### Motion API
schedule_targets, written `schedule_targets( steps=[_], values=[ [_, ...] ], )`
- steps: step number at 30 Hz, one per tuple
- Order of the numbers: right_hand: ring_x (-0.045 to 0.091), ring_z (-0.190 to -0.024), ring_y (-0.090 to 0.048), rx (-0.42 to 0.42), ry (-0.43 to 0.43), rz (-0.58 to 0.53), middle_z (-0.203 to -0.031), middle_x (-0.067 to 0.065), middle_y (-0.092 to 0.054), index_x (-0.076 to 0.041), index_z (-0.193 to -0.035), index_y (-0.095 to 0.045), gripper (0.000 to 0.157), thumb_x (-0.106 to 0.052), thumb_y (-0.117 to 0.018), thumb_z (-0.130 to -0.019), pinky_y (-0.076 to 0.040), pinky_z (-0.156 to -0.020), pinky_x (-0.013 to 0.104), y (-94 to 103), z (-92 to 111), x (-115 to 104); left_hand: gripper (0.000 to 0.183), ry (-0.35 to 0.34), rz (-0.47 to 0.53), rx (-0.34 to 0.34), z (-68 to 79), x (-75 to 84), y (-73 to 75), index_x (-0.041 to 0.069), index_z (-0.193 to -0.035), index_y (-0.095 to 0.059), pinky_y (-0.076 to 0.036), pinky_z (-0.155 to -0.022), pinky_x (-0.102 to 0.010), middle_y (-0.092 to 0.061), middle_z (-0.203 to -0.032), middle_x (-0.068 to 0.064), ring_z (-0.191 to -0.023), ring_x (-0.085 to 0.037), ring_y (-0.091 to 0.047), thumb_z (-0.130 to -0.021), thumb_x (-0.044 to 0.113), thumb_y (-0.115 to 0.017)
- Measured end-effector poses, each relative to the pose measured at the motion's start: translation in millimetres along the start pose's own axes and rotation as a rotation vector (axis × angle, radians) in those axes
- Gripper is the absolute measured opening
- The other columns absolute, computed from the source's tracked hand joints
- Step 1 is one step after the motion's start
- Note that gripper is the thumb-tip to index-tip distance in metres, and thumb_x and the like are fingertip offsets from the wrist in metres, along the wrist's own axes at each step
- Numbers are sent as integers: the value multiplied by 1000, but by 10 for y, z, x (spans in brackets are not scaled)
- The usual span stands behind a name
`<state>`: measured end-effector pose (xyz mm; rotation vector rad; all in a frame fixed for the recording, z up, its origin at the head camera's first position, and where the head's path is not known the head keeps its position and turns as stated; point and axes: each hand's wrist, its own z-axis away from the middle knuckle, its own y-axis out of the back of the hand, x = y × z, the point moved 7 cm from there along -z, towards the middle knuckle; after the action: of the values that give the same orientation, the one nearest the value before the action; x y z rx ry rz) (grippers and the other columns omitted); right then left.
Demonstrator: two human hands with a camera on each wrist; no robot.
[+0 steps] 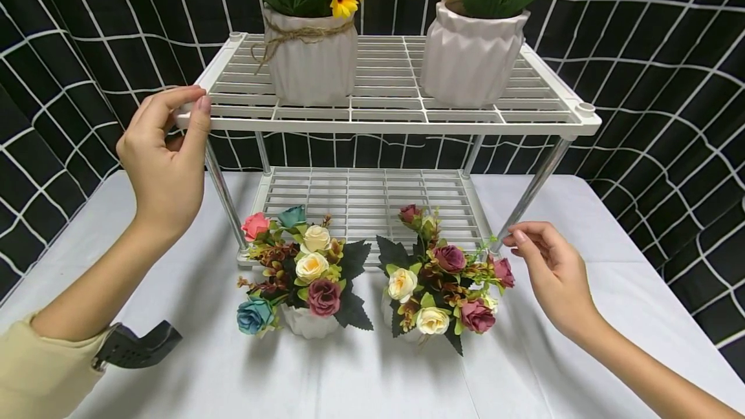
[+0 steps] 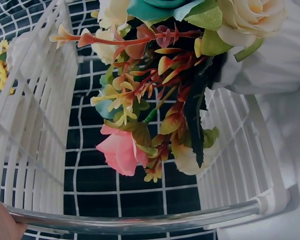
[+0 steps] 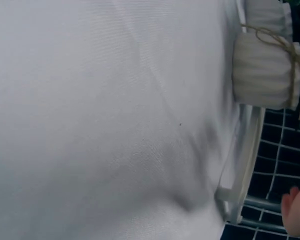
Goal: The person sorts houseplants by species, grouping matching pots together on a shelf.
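We've got our L hand (image 1: 165,154) pinching the front-L corner of the upper shelf (image 1: 378,127), thumb & fingers bent round it, prob. to steady it under the 2 sunflower pots (image 1: 311,66) (image 1: 474,53). Our R hand (image 1: 553,277) is half-open nr the front-R post (image 1: 532,186), nothing visibly held, contact unclear; 2 rose pots (image 1: 311,322) (image 1: 448,257) sit before the bottom shelf (image 1: 378,180), prob. for easy reach.

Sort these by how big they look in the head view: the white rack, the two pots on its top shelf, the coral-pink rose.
1. White rack
2. Twine-tied pot and neighbouring pot: too alike to rank
3. Coral-pink rose
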<state>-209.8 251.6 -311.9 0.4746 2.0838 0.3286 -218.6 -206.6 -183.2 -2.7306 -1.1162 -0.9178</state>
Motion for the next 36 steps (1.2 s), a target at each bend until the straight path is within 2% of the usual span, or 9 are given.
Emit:
schedule_targets(
  steps=[8, 11, 14, 18, 21, 24, 28, 33, 36],
  values=[
    [-4, -98, -68, -266, -120, -131, -104, -20, -72, 13, -120, -61, 20, 1, -50, -109, -54, -83, 10, -177, -13, 261, 27, 40, 26, 16, 17, 15, -9, -3, -118, -75, -45, -66, -7, -73, -114, -5, -93, 4, -61, -105, 18, -65],
    [-7, -99, -67, -313, -126, -133, -107, -25, -70, 15, -123, -59, 24, 13, -52, -101, -55, -81, 10, -206, 71, 306, 26, 53, 34, 22, 18, 22, -13, -2, -118, -76, -45, -65, -8, -73, -113, -3, -92, 3, -61, -105, 18, -65],
    [-10, -101, -65, -310, -129, -110, -112, -26, -68, 15, -127, -58, 40, 22, -52, -88, -55, -84, 10, -240, 203, 306, 26, 56, 38, 25, 17, 18, -15, -1, -118, -76, -45, -66, -8, -73, -113, -3, -91, 3, -61, -105, 18, -65],
    [-12, -102, -62, -270, -175, -36, -123, 9, -74, 14, -134, -56, 51, 19, -65, -84, -55, -87, 10, -316, 420, 259, 26, 57, 41, 28, 16, 15, -15, -1, -118, -77, -45, -66, -8, -72, -113, -4, -91, 2, -61, -105, 19, -65],
    [-11, -100, -61, -265, -243, 38, -128, 32, -67, 14, -139, -52, 62, 9, -79, -84, -57, -87, 13, -394, 578, 228, 26, 62, 39, 32, 15, 15, -12, 0, -118, -77, -45, -66, -9, -73, -114, -5, -90, 2, -60, -105, 19, -65],
    [-8, -100, -62, -293, -301, 81, -129, 30, -67, 10, -142, -51, 68, 4, -84, -82, -58, -88, 18, -477, 707, 213, 26, 60, 33, 31, 14, 14, -7, 0, -119, -77, -44, -65, -10, -73, -115, -3, -90, 3, -58, -105, 19, -65],
    [-5, -101, -62, -321, -275, 93, -125, 18, -71, 2, -140, -55, 69, 0, -87, -80, -56, -90, 19, -563, 808, 169, 28, 39, 21, 17, 14, 9, -9, -3, -120, -75, -45, -66, -9, -73, -116, -7, -91, 4, -58, -106, 19, -63],
    [-2, -108, -65, -353, -222, -33, -133, 16, -68, -4, -145, -53, 73, -3, -90, -82, -56, -94, 18, -677, 863, 113, 29, 39, 17, 12, 22, 3, -14, -4, -120, -74, -45, -66, -8, -72, -118, -15, -92, 4, -58, -107, 19, -63],
    [-4, -119, -61, -312, -192, -105, -139, 10, -65, -5, -144, -56, 72, -2, -90, -81, -51, -101, 14, -751, 876, 61, 28, 42, 16, 16, 25, 9, -8, -3, -121, -75, -44, -65, -9, -72, -118, -13, -92, 3, -57, -107, 19, -62]
  ],
)
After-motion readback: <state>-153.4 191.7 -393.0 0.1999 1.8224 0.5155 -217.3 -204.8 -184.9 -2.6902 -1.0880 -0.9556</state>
